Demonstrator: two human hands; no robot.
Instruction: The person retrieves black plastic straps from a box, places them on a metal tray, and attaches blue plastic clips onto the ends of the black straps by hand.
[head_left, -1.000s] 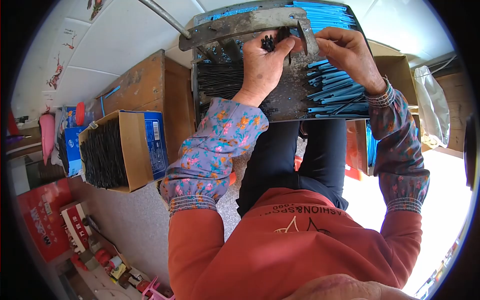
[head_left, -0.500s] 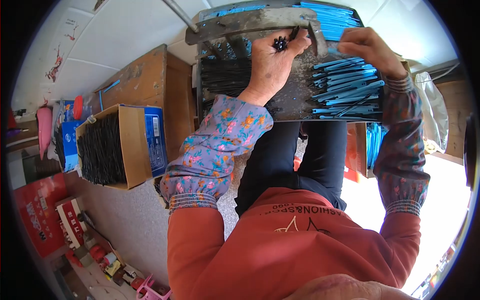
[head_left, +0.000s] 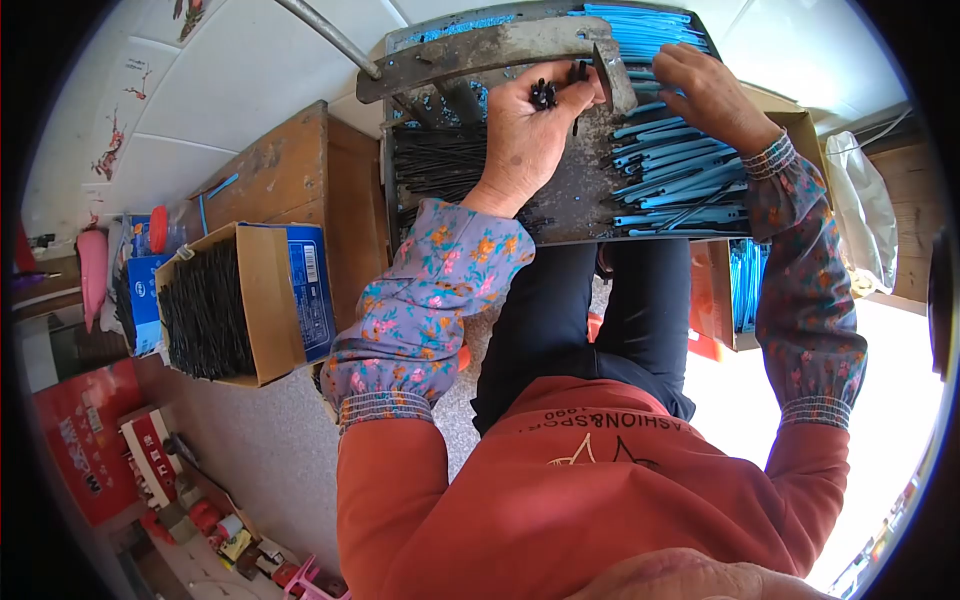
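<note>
My left hand (head_left: 525, 140) is closed around a bundle of thin black plastic strips (head_left: 543, 94), their ends poking out above the fist. Its thumb and fingertips are beside a pointed dark blade (head_left: 602, 72) at the end of a worn curved metal bar (head_left: 480, 58). To the right of the blade, my right hand (head_left: 708, 98) is curled above light-blue plastic strips (head_left: 675, 160); what its fingertips hold, if anything, is hidden. More blue strips (head_left: 645, 28) lie behind it. Loose black strips (head_left: 440, 155) lie left of my left hand.
The work lies on a dark metal tray (head_left: 580, 215) over my knees. On the left, a cardboard box (head_left: 268, 290) full of black strips stands by a wooden cabinet (head_left: 345, 180). A box with blue strips (head_left: 747, 285) is below the tray's right side.
My right hand has moved slightly away from the blade, over the blue strips. My left hand keeps its grip on the black bundle by the blade. The whole view has shifted a little.
</note>
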